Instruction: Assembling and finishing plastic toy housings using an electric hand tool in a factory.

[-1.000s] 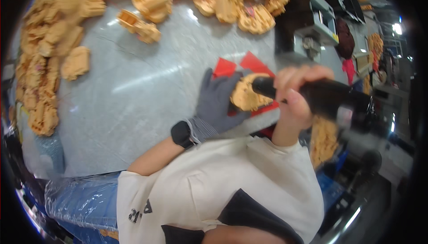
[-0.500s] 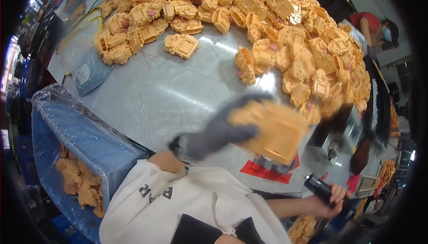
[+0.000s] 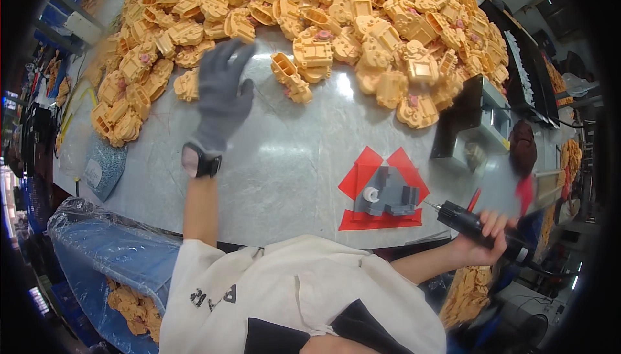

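The left hand, in a grey glove with a watch at the wrist, reaches out over the desk near the front of a broad heap of plastic housings, its fingers extended and somewhat parted, the thumb standing off to the right. The housings are a warm yellow-orange, with rounded, lobed outlines, raised rectangular frames and hollow pockets; a few show small pinkish bits among the ribs, and they lie at all angles, many overlapping. One housing sits just beside the left hand, partly covered by it, and whether the two touch cannot be told. A tilted housing at the heap's front edge shows deep, open slots. The right hand is bare, its fingers curled around a black cylindrical power driver whose thin metal bit points left, near a grey fixture. That fixture stands on the desk in front of the person, a stepped block with upright walls and a small white ring-like piece on its left part; red strips flank and front it. To the right stands a dark box. At lower left, a blue bin covered with clear film contains orange pieces, and a bag of bluish granules rests on the desk above it.
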### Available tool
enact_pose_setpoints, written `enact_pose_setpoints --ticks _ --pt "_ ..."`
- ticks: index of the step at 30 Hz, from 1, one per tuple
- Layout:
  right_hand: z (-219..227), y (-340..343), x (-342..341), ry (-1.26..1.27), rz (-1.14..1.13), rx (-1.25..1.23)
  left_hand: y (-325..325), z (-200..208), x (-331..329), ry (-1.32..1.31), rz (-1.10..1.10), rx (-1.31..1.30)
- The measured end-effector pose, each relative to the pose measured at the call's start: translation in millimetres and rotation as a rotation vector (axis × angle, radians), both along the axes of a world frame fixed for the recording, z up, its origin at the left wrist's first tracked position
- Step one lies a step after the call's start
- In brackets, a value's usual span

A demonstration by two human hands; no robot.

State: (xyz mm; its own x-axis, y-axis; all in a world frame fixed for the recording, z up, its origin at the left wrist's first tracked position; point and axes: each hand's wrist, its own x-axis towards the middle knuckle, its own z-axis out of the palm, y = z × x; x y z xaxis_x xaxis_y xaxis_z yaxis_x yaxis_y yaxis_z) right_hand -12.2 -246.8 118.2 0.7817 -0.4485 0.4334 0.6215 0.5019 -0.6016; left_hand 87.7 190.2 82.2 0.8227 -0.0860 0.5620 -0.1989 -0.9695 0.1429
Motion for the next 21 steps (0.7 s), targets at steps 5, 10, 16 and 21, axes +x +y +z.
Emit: enact_pose_setpoints --ticks 5,10,16,21 --pt "-7.0 -7.5 -10.8 0.080 -0.218 -0.011 -46.9 -35.9 23.1 0.337 -0.086 -0.183" --pt "-20.9 -6.3 -4.9 0.194 -0.506 -0.101 -55.9 -60.7 11.3 0.256 -0.149 -0.642" --pt "-52.3 -3.8 18.8 0.306 -0.608 -0.143 -26.6 -75.5 -20.5 0.312 -0.144 -0.955" --pt "-65.7 7.1 40.2 0.290 -0.554 -0.252 -35.9 -67.1 -42.7 0.448 0.064 -1.308"
